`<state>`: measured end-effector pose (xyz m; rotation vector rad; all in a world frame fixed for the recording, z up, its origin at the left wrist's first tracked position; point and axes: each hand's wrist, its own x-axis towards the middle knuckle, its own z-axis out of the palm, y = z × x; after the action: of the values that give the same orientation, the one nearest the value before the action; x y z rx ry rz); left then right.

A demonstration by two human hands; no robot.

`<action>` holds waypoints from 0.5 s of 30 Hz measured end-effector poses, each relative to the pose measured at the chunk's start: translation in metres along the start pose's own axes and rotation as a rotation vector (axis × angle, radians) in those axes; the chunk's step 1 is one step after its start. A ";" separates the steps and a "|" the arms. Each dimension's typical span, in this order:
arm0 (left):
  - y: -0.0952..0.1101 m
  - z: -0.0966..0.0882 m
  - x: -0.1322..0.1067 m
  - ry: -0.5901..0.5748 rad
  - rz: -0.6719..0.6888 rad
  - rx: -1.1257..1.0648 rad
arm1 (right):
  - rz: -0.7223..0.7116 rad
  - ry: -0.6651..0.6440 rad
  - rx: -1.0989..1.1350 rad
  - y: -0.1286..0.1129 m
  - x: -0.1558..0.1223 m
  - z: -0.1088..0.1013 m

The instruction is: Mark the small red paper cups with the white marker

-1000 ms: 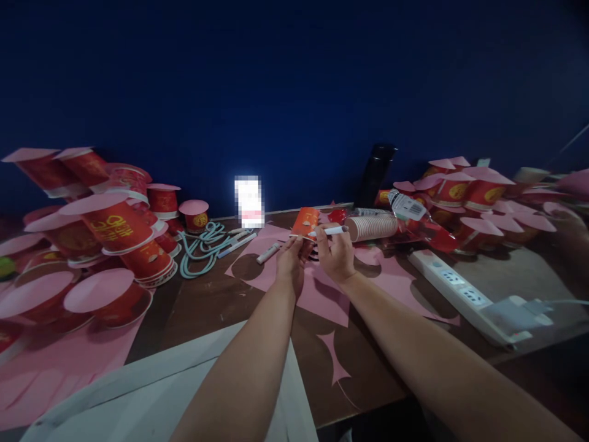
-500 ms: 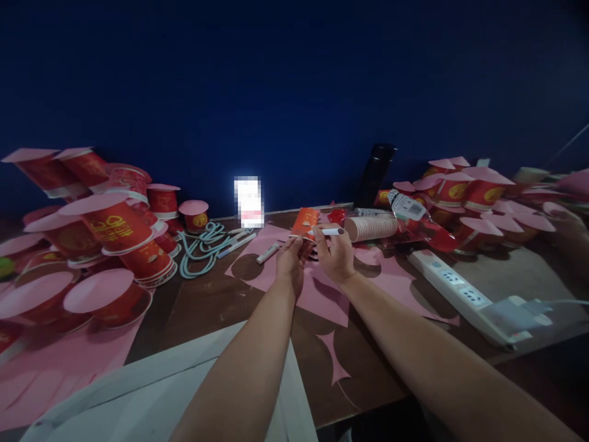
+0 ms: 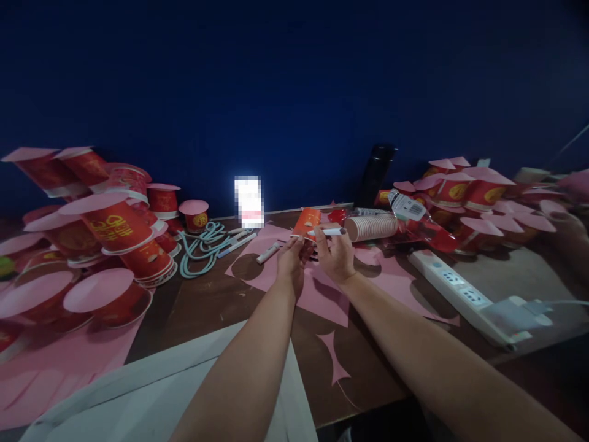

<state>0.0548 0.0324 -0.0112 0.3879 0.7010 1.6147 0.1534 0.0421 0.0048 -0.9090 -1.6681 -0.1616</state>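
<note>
My left hand [image 3: 292,256] is closed around the lower end of a red paper cup [image 3: 307,222], which it holds up over the table. A white marker pen [image 3: 330,232] is gripped by my right hand [image 3: 337,255], its tip against or just beside the cup's side. Pink paper sheets [image 3: 322,301] with round cut-outs lie beneath both hands. Left of my left hand rests another white marker [image 3: 268,253] on the paper. A nested stack of paper cups [image 3: 370,228] lies on its side to the right of my right hand.
Red cups topped with pink paper discs are piled at the left [image 3: 115,230] and right [image 3: 483,187]. A coiled pale-blue cord [image 3: 197,258], a glowing screen [image 3: 249,201] and a black bottle [image 3: 375,175] stand behind. A power strip [image 3: 460,294] lies right; a white board [image 3: 175,387] sits in front.
The cup has tilted or shifted very slightly to the right in my left hand, and the marker has moved a little with it. Everything else looks the same.
</note>
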 end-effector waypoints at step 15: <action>0.000 0.000 0.001 0.032 -0.018 -0.007 | -0.015 0.031 -0.028 0.002 -0.001 0.001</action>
<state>0.0544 0.0329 -0.0110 0.3503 0.7214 1.6092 0.1532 0.0435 0.0029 -0.9111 -1.6480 -0.2079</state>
